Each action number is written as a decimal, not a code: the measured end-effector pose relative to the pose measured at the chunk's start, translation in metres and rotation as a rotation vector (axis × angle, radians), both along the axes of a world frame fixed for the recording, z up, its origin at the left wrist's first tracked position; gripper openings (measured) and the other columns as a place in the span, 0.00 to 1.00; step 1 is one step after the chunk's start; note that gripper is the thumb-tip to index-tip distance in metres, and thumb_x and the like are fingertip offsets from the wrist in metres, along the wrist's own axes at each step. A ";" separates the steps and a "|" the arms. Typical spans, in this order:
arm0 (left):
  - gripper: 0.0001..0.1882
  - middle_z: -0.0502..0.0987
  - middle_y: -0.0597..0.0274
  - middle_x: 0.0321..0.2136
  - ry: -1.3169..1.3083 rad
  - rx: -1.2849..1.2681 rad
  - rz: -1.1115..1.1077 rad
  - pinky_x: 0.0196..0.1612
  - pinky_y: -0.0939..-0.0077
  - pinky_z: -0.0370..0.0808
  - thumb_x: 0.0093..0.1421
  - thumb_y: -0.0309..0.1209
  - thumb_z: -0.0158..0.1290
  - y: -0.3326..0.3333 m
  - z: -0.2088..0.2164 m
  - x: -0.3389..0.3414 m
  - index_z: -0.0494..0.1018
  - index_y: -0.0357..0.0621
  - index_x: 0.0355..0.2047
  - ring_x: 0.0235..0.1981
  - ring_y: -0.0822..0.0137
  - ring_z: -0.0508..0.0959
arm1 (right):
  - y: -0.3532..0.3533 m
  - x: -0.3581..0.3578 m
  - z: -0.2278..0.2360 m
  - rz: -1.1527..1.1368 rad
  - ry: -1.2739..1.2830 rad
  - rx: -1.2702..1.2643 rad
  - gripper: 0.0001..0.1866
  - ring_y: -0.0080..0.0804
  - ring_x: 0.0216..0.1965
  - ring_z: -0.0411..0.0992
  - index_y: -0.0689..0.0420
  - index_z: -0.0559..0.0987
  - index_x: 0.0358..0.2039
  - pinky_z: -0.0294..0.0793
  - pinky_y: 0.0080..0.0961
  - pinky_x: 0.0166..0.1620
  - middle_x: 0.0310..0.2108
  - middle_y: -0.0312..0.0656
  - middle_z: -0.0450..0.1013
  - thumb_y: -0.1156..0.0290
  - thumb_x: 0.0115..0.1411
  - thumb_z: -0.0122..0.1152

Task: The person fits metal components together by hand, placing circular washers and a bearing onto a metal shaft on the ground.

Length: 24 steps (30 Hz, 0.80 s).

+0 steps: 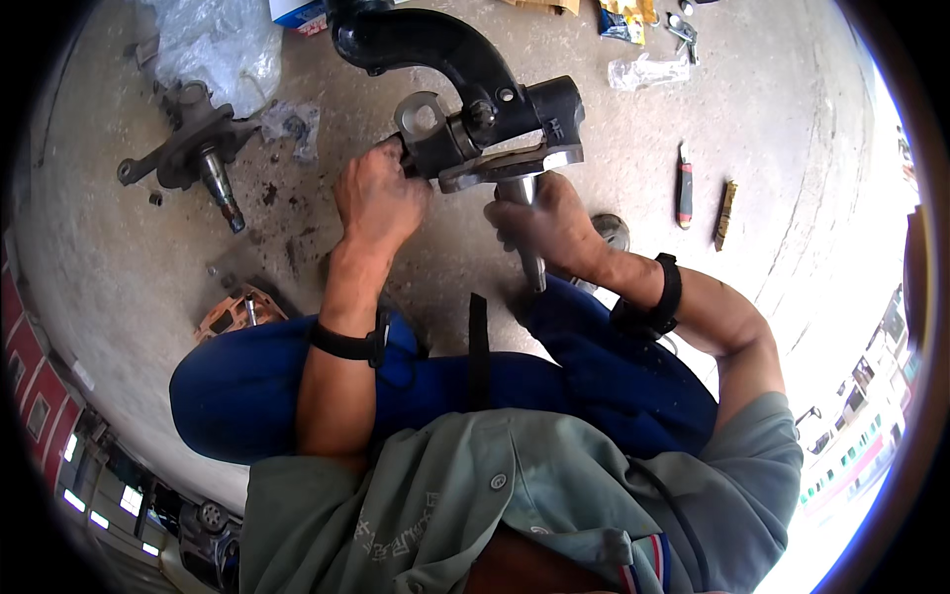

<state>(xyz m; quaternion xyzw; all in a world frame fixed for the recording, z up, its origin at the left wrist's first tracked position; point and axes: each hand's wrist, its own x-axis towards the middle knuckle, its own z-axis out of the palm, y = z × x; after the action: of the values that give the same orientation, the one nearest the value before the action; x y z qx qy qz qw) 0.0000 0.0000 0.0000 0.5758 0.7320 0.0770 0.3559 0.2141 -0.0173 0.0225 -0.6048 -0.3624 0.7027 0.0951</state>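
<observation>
Smooth, tapered steel spindle (534, 269) is gripped by right hand (554, 228), glossy curved black beam (435, 40) above being cut off at top; left hand (381, 195) curled, its hold hidden.

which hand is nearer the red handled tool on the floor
Right. The right hand is around the silver shaft, left of the red handled tool. The left hand is farther left, beside the black metal part.

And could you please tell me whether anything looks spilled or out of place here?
Yes: dark spots mar the pale floor between the loose spindle part and the left hand, possibly spilled grease or dirt.
</observation>
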 end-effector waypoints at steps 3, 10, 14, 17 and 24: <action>0.11 0.82 0.44 0.30 -0.026 -0.008 0.022 0.42 0.50 0.77 0.44 0.26 0.55 0.001 0.000 0.002 0.80 0.40 0.30 0.36 0.39 0.81 | 0.001 0.000 -0.004 -0.012 -0.006 -0.007 0.12 0.27 0.23 0.77 0.67 0.78 0.33 0.78 0.24 0.27 0.23 0.45 0.78 0.69 0.60 0.65; 0.10 0.82 0.44 0.29 -0.035 0.108 0.015 0.40 0.54 0.78 0.41 0.26 0.58 -0.006 0.003 -0.001 0.80 0.39 0.27 0.34 0.42 0.82 | -0.002 -0.001 0.000 -0.015 0.073 -0.001 0.09 0.30 0.23 0.76 0.65 0.78 0.32 0.78 0.25 0.29 0.25 0.43 0.76 0.71 0.61 0.62; 0.09 0.80 0.43 0.24 -0.036 0.149 -0.054 0.38 0.55 0.77 0.37 0.28 0.58 -0.005 0.000 0.000 0.78 0.40 0.23 0.30 0.42 0.81 | -0.010 0.003 -0.003 -0.059 0.093 0.015 0.07 0.31 0.23 0.76 0.65 0.76 0.33 0.78 0.28 0.28 0.25 0.43 0.76 0.73 0.62 0.59; 0.10 0.79 0.44 0.25 -0.044 0.162 -0.023 0.38 0.53 0.77 0.39 0.27 0.58 -0.009 0.000 -0.006 0.78 0.40 0.25 0.32 0.41 0.80 | -0.008 -0.004 -0.001 -0.047 0.069 0.026 0.08 0.29 0.23 0.76 0.66 0.79 0.31 0.78 0.27 0.27 0.24 0.43 0.77 0.72 0.61 0.62; 0.10 0.80 0.44 0.25 -0.068 0.140 -0.009 0.39 0.52 0.77 0.39 0.26 0.58 -0.008 -0.001 -0.004 0.78 0.40 0.26 0.32 0.40 0.80 | -0.010 0.001 -0.007 -0.051 0.048 0.060 0.07 0.29 0.22 0.75 0.66 0.78 0.31 0.78 0.26 0.27 0.23 0.43 0.76 0.73 0.61 0.60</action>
<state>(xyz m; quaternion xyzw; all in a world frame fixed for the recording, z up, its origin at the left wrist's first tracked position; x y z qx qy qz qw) -0.0043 -0.0080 -0.0014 0.5997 0.7097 0.1458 0.3398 0.2150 -0.0270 0.0159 -0.5938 -0.3654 0.7030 0.1398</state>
